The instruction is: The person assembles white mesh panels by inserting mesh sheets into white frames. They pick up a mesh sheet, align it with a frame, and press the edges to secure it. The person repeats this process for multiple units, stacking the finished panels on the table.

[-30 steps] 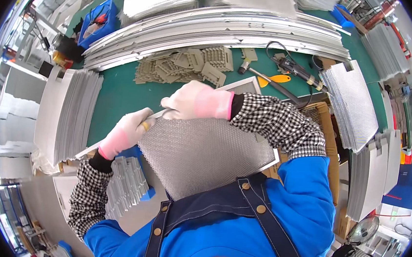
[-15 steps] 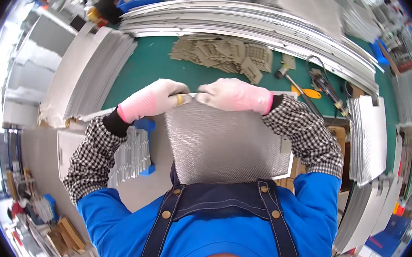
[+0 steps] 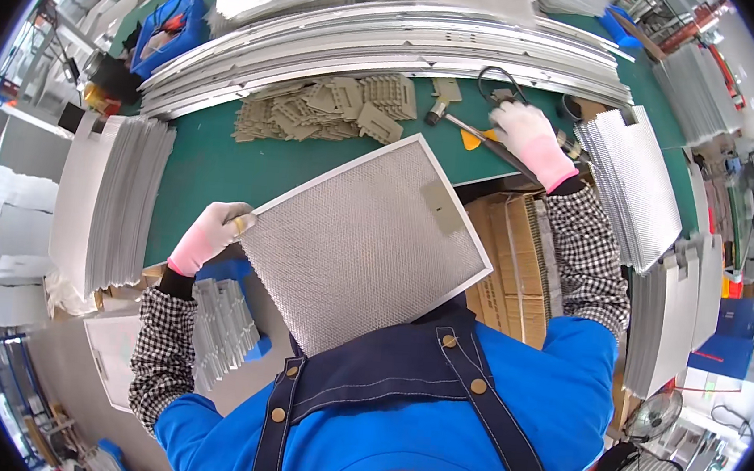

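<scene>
At the middle of the frame a framed mesh panel (image 3: pixel 365 245) rests tilted against the person's chest; the left hand (image 3: pixel 209 235) pinches its left corner. It looks light, stiff-rimmed, easily dented mesh: best held by the frame. The right hand (image 3: pixel 529 139) closes on a hammer (image 3: pixel 480 137) at upper right on the worktop (image 3: pixel 213 163).
</scene>
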Demonstrator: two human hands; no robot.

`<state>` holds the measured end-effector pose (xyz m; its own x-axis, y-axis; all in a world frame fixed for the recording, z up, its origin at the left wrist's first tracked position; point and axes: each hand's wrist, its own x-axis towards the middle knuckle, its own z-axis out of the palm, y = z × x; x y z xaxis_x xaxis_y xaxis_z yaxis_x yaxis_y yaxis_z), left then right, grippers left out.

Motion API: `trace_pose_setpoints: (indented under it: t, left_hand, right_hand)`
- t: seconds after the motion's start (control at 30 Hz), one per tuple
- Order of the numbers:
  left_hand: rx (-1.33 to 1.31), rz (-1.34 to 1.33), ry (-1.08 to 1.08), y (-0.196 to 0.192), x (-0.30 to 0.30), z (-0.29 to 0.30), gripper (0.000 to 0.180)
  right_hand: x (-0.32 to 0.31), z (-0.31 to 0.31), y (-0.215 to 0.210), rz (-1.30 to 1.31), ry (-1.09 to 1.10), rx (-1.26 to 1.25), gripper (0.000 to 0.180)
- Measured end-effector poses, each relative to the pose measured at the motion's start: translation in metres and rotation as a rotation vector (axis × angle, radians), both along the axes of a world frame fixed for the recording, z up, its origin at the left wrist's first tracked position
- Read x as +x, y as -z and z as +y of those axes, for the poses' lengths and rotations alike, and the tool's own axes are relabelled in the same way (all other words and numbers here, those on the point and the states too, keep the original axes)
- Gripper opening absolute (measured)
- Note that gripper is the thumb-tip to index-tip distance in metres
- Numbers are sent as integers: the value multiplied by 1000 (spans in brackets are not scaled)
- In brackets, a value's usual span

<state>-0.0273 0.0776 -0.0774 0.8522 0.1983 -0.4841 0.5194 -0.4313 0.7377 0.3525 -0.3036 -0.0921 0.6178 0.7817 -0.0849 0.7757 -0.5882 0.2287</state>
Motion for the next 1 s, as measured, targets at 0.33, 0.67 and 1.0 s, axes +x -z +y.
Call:
trace_pose_setpoints:
  t: [0.33, 0.67, 1.0]
  left_hand:
    - [46, -138, 3, 33, 3, 2, 29]
    - [-35, -70, -38, 24, -15, 9, 26]
    - [154, -108, 123, 8, -5, 5, 35]
  right_hand:
    - [26, -20, 32, 319, 46, 81, 34]
    - [-34, 5, 3, 65, 91, 425, 26]
    - [-237, 166, 6, 167, -850, 316, 40]
